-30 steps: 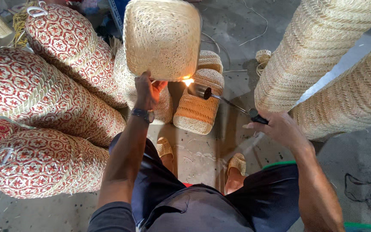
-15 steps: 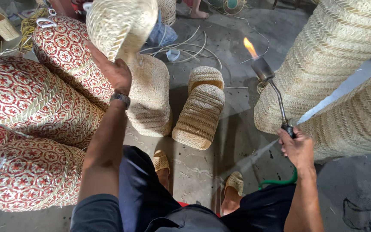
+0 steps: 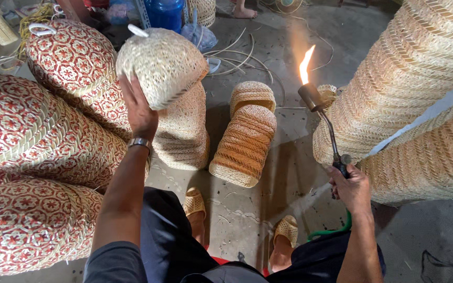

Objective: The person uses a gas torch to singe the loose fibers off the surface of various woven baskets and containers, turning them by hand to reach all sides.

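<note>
Woven pale straw is what fills this view, seen from above by a seated person. A small natural-coloured basket (image 3: 162, 65) is held up at the upper left by the left hand (image 3: 140, 107), whose fingers are clamped around its near side, with a watch (image 3: 139, 142) worn at the wrist. At the right, a gas torch (image 3: 322, 118) is gripped by the right hand (image 3: 348, 186), closed tight on the handle; its flame (image 3: 305, 65) is lit and points upward, well apart from the held basket. A green hose (image 3: 330, 230) is seen trailing below that hand.

On the concrete floor (image 3: 289, 173) between the hands, two stacks of plain baskets (image 3: 245, 141) are laid on their sides. At the far left, red-patterned baskets (image 3: 38, 126) are piled in stacks. Tall stacks of large pale baskets (image 3: 415, 99) are leaning at the right. Sandalled feet (image 3: 287, 230) are visible near the bottom edge.

As a judgement only: the singeing of the held basket seems not to be under way at this instant, since flame and basket are kept apart. The plain baskets on the floor may be finished or waiting; it cannot be told which.
</note>
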